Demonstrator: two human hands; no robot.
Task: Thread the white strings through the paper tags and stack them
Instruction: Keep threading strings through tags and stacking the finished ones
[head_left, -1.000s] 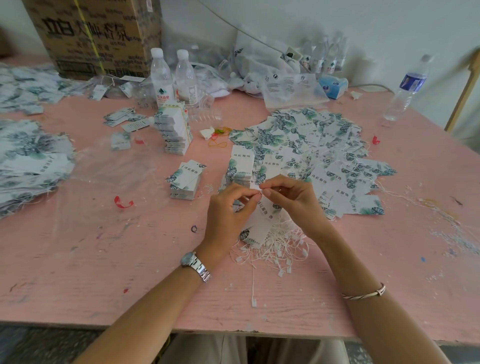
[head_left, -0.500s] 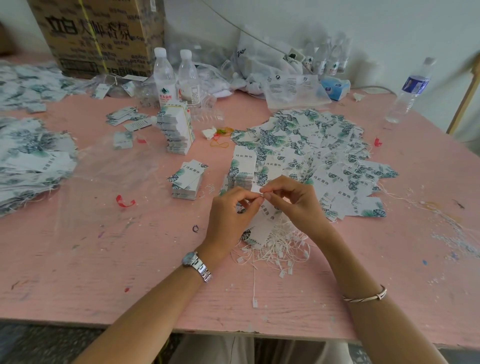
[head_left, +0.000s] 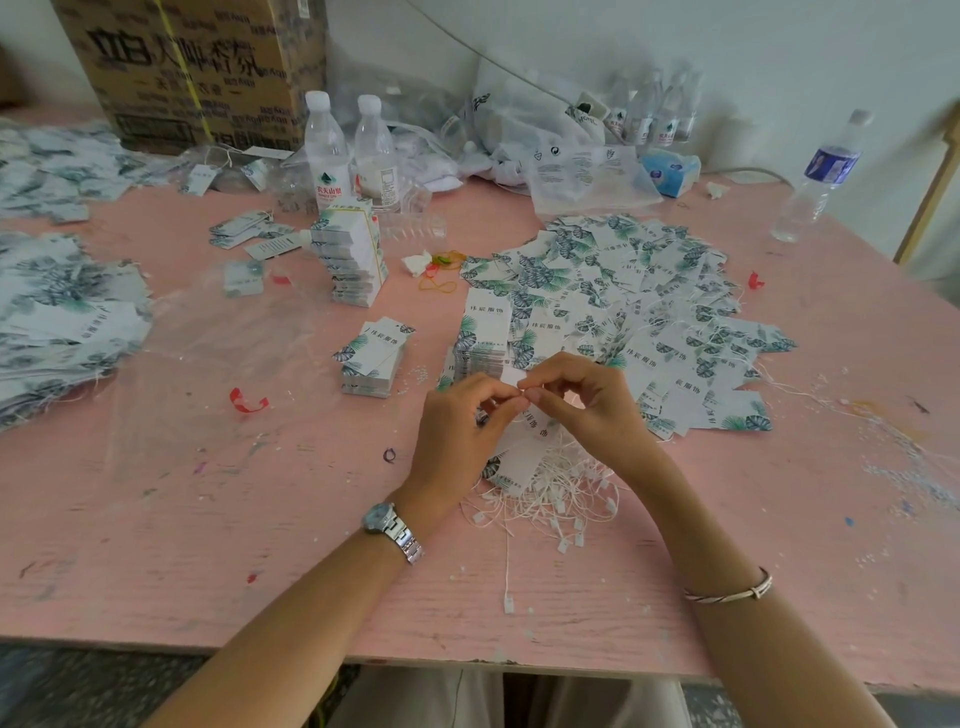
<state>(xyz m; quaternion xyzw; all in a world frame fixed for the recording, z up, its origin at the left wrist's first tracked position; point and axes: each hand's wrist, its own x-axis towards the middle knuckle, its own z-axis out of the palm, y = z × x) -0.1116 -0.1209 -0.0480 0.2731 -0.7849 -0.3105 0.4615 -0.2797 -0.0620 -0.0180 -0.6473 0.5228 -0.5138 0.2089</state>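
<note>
My left hand (head_left: 460, 434) and my right hand (head_left: 592, 405) meet fingertip to fingertip above the pink table (head_left: 208, 519), both pinching the top end of a white paper tag (head_left: 519, 452) with a leaf print that hangs down between them. Whether a string is in the pinch I cannot tell. Under the hands lies a loose pile of white strings (head_left: 561, 493) with small plastic ends. A neat stack of tags (head_left: 480, 345) stands just beyond my hands. A wide spread of strung tags (head_left: 639, 291) covers the table behind and to the right.
A small tag stack (head_left: 374, 358) and a taller banded stack (head_left: 350, 254) stand to the left. Two water bottles (head_left: 327, 150), a cardboard box (head_left: 197, 67), plastic bags (head_left: 582, 166) and a bottle (head_left: 815, 182) line the back. More tags (head_left: 57, 317) lie far left.
Both hands stay together at the tag's top end, the fingers shifting only slightly. The camera view has drifted a little.
</note>
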